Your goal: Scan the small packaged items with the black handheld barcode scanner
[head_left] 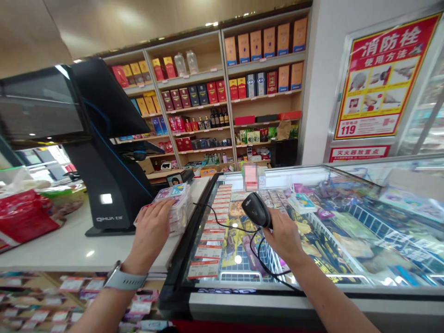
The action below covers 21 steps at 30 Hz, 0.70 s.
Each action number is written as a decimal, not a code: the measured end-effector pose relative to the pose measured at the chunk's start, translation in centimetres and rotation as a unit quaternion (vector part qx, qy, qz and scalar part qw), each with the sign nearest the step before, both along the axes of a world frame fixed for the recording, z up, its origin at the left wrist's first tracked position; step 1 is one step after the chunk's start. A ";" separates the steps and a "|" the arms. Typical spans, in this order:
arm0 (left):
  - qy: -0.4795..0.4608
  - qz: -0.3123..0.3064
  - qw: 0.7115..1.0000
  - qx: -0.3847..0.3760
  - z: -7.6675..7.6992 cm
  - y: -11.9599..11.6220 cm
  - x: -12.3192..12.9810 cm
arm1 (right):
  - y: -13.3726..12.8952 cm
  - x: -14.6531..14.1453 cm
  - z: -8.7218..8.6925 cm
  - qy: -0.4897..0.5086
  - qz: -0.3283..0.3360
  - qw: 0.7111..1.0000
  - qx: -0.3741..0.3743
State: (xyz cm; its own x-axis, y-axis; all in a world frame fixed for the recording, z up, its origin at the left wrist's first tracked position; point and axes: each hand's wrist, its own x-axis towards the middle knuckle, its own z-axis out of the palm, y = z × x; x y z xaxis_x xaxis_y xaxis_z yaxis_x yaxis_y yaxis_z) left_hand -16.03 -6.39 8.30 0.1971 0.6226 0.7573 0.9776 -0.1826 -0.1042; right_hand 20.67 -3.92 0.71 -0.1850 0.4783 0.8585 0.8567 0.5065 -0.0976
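Observation:
My left hand (151, 230) presses on a stack of plastic-wrapped packets (176, 208) at the edge of the white counter, its fingers over the stack's near side. A grey smartwatch (125, 278) sits on that wrist. My right hand (284, 239) grips a black handheld barcode scanner (256, 210), whose nose points up and left. The scanner's thin black cord (258, 256) curls down across the freezer's glass top. The scanner's beam and any barcode on the packets do not show.
A black touchscreen till (111, 148) stands on the counter (69, 245) at left, beside a red plastic bag (24, 217). A glass-topped freezer (347, 222) full of packaged goods lies right. Shelves of boxed liquor (208, 92) stand behind.

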 end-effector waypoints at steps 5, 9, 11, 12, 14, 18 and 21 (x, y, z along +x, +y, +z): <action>-0.213 -0.065 0.974 -0.043 0.1 1.2 3.5 | 0.0 0.0 0.1 0.000 0.000 1.000 0.008; -0.378 -0.137 0.907 -0.126 -1.8 3.8 6.6 | 0.0 0.1 0.1 0.003 0.003 1.000 0.006; -0.478 -0.206 0.840 -0.155 -2.9 5.2 8.2 | 0.1 0.2 0.1 0.003 0.003 1.000 0.007; -0.518 -0.227 0.808 -0.167 -3.4 5.9 8.9 | 0.1 0.2 0.1 0.002 0.003 1.000 0.009; -0.583 -0.242 0.756 -0.174 -4.2 7.0 10.4 | 0.1 0.3 0.1 0.001 0.000 1.000 0.013; -0.666 -0.239 0.673 -0.216 -5.1 8.5 12.9 | 0.1 0.2 0.2 0.006 -0.005 1.000 0.016; -0.720 -0.257 0.590 -0.260 -5.6 9.3 14.2 | 0.1 0.2 0.3 0.008 -0.005 1.000 0.009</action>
State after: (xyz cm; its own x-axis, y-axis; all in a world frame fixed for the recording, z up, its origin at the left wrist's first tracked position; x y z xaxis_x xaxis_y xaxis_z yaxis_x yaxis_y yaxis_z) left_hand -1.88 2.90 2.68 -0.1534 0.9828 0.1029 -0.2126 -0.1346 0.9678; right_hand 20.90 -3.84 1.01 -0.1656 0.4650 0.8697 0.8602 0.4995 -0.1033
